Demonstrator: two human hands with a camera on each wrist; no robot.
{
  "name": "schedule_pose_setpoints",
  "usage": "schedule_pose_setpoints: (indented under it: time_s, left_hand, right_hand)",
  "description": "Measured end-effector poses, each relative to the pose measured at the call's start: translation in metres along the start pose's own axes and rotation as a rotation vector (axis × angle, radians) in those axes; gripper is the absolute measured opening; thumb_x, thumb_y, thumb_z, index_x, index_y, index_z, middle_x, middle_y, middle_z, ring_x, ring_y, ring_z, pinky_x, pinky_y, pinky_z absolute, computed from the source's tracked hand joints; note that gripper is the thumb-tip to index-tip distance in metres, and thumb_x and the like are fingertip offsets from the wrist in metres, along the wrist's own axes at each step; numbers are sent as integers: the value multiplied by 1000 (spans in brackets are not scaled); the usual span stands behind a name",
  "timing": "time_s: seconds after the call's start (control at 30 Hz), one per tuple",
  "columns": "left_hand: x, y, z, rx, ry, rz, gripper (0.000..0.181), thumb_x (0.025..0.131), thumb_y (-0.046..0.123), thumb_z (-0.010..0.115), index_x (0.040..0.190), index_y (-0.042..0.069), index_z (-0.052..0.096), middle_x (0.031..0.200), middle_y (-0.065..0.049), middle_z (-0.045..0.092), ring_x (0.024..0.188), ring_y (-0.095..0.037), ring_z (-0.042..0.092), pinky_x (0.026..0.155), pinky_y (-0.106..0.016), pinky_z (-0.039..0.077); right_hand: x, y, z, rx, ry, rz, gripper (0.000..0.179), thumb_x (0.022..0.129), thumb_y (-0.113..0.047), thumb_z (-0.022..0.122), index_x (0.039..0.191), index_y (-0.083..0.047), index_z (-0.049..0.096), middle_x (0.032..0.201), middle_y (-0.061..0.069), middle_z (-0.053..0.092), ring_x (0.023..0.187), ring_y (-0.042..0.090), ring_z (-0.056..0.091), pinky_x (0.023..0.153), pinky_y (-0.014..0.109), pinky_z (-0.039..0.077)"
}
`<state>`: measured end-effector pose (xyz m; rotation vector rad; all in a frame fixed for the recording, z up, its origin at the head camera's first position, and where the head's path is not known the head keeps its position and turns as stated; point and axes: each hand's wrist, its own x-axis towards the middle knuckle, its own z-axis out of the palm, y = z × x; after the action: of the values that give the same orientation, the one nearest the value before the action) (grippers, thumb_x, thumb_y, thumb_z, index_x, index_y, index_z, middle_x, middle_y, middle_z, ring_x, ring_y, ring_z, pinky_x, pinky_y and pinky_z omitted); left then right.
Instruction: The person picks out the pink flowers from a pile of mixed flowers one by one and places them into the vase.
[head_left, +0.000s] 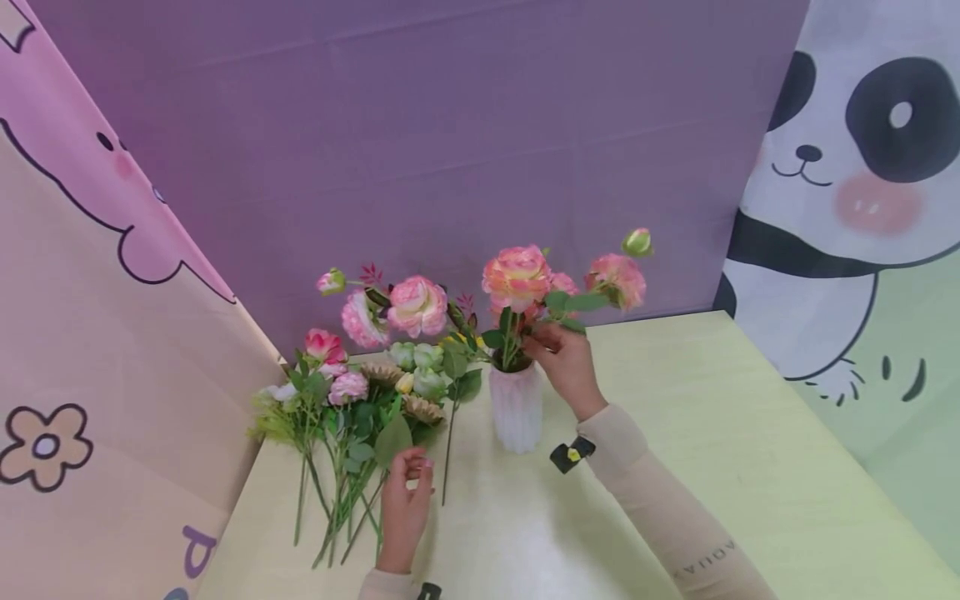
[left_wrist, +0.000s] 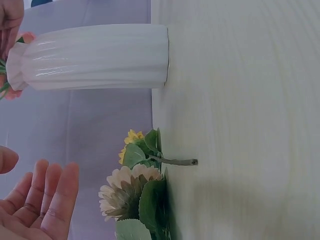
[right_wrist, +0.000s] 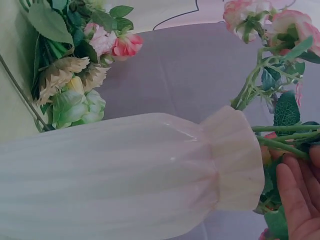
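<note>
A white, ribbed vase (head_left: pixel 516 410) with a pinkish ruffled rim stands upright on the table. Several artificial flowers rise from it, among them a large pink-orange bloom (head_left: pixel 517 279) and pink-white blooms (head_left: pixel 417 306) leaning left. My right hand (head_left: pixel 564 362) is at the vase mouth; its thumb and fingers pinch a green flower stem (right_wrist: pixel 282 145) just above the rim. My left hand (head_left: pixel 406 500) is held near the loose flowers, left of the vase. In the left wrist view, the left hand's fingers (left_wrist: pixel 59 200) are relaxed and slightly bent, with nothing held.
Loose artificial flowers lie left of the vase: red-pink blooms (head_left: pixel 325 346), pale green blooms (head_left: pixel 429 382) and beige ones (left_wrist: pixel 125 192), stems toward the front. One dark stem (head_left: pixel 447 458) lies between this pile and the vase. A purple backdrop (head_left: pixel 450 150) stands behind the table (head_left: pixel 675 417).
</note>
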<state>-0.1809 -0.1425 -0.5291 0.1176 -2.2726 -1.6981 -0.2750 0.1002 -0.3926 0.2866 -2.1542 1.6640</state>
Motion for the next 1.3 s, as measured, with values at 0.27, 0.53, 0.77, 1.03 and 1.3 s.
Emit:
schedule_pose_setpoints:
  time_s: [0.27,0.53,0.77,1.03,1.3]
  left_hand:
    - [-1,0,-3,15,-1,16,21,91,2,57,112,-2,54,94,-11,62,79,-12,57,61,-26,56]
    - [-2,2,-5,5,-4,8,19,92,5,58,110,0,55,94,-13,62,79,-13,57,60,-22,55]
    - [-6,25,-10,31,-17,-7,18,91,-1,55,109,-4,54,95,-20,62,77,-17,58,60,-23,55]
    - [-1,4,-11,42,-2,3,19,92,8,58,109,0,56,95,-12,63,78,-11,57,61,-21,54]
    - [4,-3,-19,117,15,40,18,91,7,60,107,1,59,94,-10,64,80,-17,59,62,-23,52]
  right_hand:
    - [-11,-18,-5,7,-4,12,11,83,7,63,90,16,64,85,28,66,77,20,65,68,14,50]
    - [-15,15,-3,38,7,21,12,84,0,67,93,9,69,90,22,68,79,16,66,72,22,55]
    - [-18,30,1,40,24,34,12,84,-1,68,93,7,69,94,21,68,82,18,65,75,24,55]
    - [-26,19,-1,104,45,118,13,83,4,66,93,13,65,98,25,64,79,5,61,74,17,52]
    - [-38,26,-6,128,53,124,21,84,-1,68,100,12,64,101,26,63,80,2,60,74,15,52]
